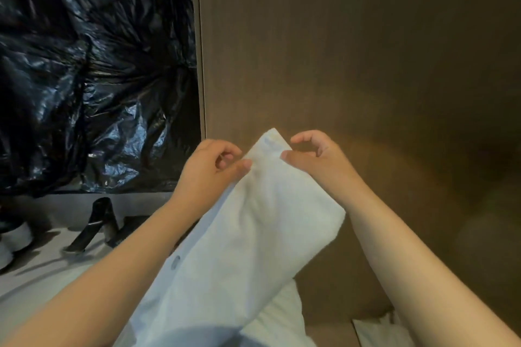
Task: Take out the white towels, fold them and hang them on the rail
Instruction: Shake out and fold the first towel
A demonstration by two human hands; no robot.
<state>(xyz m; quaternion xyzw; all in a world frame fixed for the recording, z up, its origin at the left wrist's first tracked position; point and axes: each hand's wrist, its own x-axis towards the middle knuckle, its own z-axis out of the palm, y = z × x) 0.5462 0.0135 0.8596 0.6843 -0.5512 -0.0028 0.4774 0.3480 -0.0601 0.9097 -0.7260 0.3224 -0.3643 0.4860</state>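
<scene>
Brown panel wall [352, 51] ahead; black plastic sheet [84, 65] at left, above white counter [42, 276] with black faucet [95, 222]. White towel [253, 234] held up mid-frame, folded, tilted. Left hand [208, 169] pinches upper left edge; right hand [315, 158] pinches top corner, thumb in front.

Matt cloth towel [253, 234] (glossy plastic sheet [84, 65])

The towel [267, 220] is showing plain white with a faint yellowish tinge at its top corner, the plastic sheet [84, 65] gleaming black, the wall [352, 51] brown, the tap [95, 222] black.
</scene>
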